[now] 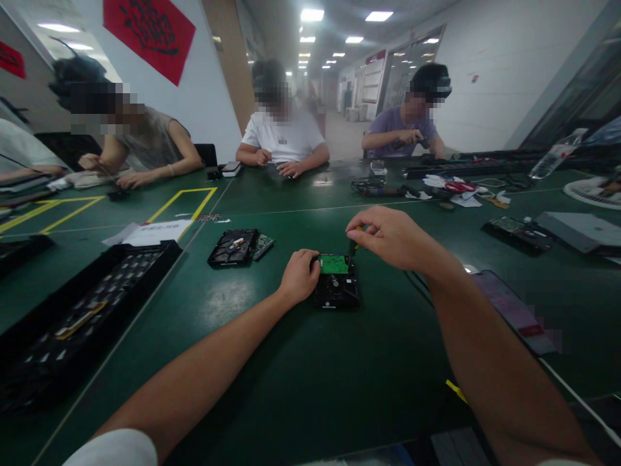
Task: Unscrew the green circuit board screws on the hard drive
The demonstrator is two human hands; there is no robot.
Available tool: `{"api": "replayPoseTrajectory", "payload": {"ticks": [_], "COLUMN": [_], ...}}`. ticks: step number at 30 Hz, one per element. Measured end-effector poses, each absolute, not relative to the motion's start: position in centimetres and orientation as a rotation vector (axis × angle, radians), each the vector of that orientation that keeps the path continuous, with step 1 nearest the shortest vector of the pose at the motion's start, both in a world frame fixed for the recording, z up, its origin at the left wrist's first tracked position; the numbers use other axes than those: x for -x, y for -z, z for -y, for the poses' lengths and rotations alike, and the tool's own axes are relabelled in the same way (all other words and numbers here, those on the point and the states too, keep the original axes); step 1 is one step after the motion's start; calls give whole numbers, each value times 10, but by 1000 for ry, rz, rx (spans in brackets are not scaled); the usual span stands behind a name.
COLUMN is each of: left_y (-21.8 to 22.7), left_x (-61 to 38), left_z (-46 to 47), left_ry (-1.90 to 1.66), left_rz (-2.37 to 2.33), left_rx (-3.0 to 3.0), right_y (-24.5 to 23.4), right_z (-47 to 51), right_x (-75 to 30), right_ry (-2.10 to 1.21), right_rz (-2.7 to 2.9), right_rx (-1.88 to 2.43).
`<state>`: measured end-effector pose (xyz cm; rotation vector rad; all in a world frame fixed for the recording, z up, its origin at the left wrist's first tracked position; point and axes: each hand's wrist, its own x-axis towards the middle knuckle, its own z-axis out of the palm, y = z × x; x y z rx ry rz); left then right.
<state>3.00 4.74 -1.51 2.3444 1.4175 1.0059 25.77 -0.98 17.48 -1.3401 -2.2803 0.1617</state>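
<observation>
A black hard drive point(336, 291) lies on the green table in front of me, its green circuit board point(334, 264) facing up at the far end. My left hand point(301, 277) grips the drive's left edge, fingers bent against its side. Above the far right corner, my right hand point(385, 234) pinches a small screwdriver point(353, 246) with a dark and yellow handle, held upright. Its tip is down at the board's corner; I cannot make out the screw there. To the left sit a second black drive point(233, 247) and a loose circuit board point(263, 247) beside it.
A long black tray point(92, 310) stands at the left, near a white paper sheet point(158, 233). On the right are a phone point(514, 307), another drive point(517, 233) and a grey box point(582, 232). Cables and tools point(383, 189) lie farther back. Several people sit across the table.
</observation>
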Motion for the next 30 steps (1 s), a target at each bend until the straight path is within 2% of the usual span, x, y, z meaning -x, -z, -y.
{"api": "replayPoseTrajectory", "payload": {"ticks": [9,19,30], "left_y": [14,11,14], "left_x": [-30,-30,-30], "left_z": [-47,-46,-47], "left_ry": [-998,-987,-999], "left_rz": [-1421,-1417,-1419], "left_rx": [-2350,-2348,-2353], "right_y": [-177,-177,-173], "right_z": [13,15,9], "right_x": [-259,-258,-260], "right_ry": [-273,-159,-199], "right_rz": [2300,2209,2260], "right_rx": [1312,1461,1332]}}
